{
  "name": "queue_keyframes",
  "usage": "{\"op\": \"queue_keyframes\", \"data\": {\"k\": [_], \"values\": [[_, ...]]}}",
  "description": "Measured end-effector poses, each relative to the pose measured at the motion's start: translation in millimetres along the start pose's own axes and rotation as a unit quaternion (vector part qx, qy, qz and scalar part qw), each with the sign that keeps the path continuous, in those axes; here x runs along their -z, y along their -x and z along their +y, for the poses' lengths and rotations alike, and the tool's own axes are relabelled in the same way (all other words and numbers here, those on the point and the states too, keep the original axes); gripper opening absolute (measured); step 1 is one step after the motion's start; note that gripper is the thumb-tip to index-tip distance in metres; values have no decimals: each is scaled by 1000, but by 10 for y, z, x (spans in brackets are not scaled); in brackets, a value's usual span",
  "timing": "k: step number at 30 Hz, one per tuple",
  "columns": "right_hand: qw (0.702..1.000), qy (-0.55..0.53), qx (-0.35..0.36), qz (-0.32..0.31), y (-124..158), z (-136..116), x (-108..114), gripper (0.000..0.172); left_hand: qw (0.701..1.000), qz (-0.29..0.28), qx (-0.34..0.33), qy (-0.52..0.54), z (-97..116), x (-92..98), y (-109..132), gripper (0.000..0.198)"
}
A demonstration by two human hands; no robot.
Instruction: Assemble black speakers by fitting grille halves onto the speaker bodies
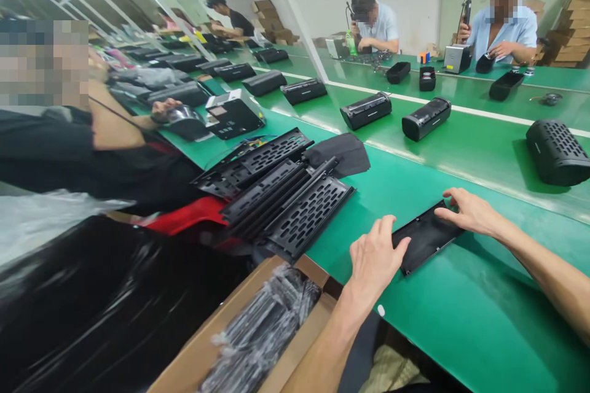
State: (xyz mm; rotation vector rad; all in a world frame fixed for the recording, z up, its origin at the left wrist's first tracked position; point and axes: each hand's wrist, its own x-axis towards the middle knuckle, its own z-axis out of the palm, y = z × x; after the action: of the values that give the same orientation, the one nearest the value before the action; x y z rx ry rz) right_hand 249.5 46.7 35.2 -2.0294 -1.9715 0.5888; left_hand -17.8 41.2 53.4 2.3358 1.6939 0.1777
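A flat black plastic panel (426, 239) with small clips along its edges lies at a slant over the green bench in front of me. My left hand (375, 258) is at its left end, thumb and fingers spread across the corner and touching it. At the far right end my right hand (472, 212) grips the panel, its thumb on the dark inner face and its fingers at the back edge. Left of my hands rests a stack of black slotted grille panels (308, 215). Dark thin sheets (341, 153) lie behind that stack.
A cardboard box (184, 368) of plastic-wrapped parts stands below the bench edge. Black speaker housings (426, 118) sit along the green conveyor line, one with a slotted face (560, 150) at right. A grey box-shaped device (235, 113) stands left, near a co-worker's arm. More people work opposite.
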Motion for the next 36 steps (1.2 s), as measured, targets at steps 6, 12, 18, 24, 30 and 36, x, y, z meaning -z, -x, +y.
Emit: {"op": "queue_keyframes", "data": {"k": [6, 12, 18, 24, 30, 36], "values": [[999, -29, 39, -1, -98, 103, -97, 21, 993, 27, -22, 113, -278, -109, -24, 18], [969, -244, 45, -11, 26, 132, -85, 18, 893, -55, 54, 444, -324, -140, -59, 38], [956, -292, -8, -29, 137, -37, -162, 35, 820, -32, 72, 567, -305, -248, -43, 51], [993, -109, -47, 6, 152, -154, -119, 24, 799, -14, 67, 597, -311, -361, -42, 48], [999, -49, -19, -5, 186, -233, -17, 29, 788, -20, 66, 612, -304, -420, -72, 50], [993, -110, -32, -21, 158, -232, -55, 24, 758, -16, 75, 648, -305, -423, -90, 51]]}}
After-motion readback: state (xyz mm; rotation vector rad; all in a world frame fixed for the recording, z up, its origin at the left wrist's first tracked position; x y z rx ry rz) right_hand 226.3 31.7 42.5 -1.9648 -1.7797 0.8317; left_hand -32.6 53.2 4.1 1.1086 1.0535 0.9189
